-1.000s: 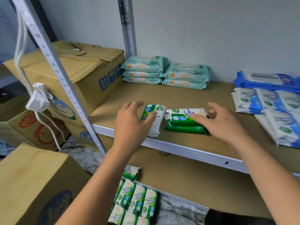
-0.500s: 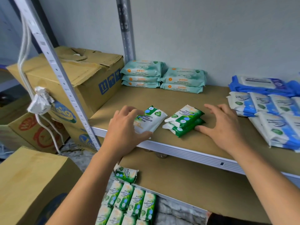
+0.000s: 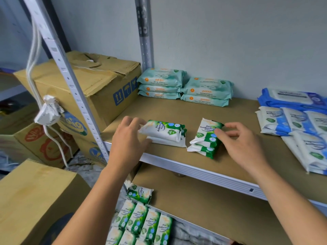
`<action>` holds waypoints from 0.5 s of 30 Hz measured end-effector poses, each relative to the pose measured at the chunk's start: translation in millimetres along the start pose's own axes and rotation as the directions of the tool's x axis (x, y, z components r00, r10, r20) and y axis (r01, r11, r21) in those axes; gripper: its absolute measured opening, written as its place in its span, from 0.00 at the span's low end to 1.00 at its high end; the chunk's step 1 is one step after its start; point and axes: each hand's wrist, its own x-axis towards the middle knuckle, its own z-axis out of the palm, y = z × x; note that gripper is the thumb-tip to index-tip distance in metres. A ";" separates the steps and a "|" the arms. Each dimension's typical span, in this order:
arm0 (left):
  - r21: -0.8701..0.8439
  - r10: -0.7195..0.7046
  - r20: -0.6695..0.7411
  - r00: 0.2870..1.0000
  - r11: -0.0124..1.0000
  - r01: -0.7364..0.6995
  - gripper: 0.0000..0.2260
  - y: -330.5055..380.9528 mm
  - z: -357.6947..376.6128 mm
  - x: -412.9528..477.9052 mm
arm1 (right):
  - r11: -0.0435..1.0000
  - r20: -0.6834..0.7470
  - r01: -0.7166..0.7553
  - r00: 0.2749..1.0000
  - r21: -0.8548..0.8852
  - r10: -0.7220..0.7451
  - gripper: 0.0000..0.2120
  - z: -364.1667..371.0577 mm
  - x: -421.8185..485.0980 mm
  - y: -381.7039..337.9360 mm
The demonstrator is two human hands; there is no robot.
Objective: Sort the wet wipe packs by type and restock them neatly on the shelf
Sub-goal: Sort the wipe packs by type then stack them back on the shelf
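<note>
**Two green pine stacks being squared up near the shelf's front edge**

L hand (image 3: 129,138) grips the left end of the left green stack (image 3: 164,131), fingers curled over the top and thumb at the front. That stack is two packs lying lengthwise along the front edge of the shelf (image 3: 177,110). R hand (image 3: 238,144) pinches the right side of the right green stack (image 3: 206,138), which sits just beside the first and is skewed, with its long side pointing toward the back wall.

Step in hand, prob.: align both stacks as one type group. To do it well:
- Turn the right stack to match the left, label up, same direction.
- Press lightly from the sides, as soft packs slide off each other.
- Keep them back from the front lip.
- Leave a gap to the teal packs (image 3: 184,85) in the back-left corner and the blue-and-white packs (image 3: 292,121) at the right edge.

More loose green packs (image 3: 141,223) wait below. Can't tell if they lie on the lower board or the floor.
</note>
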 end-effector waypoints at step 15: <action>-0.465 -0.376 0.139 0.916 0.792 0.396 0.25 32.9 24.6 14.3 | 0.997 0.044 0.066 0.997 -0.045 -0.064 0.23 17.1 -2.4 -12.1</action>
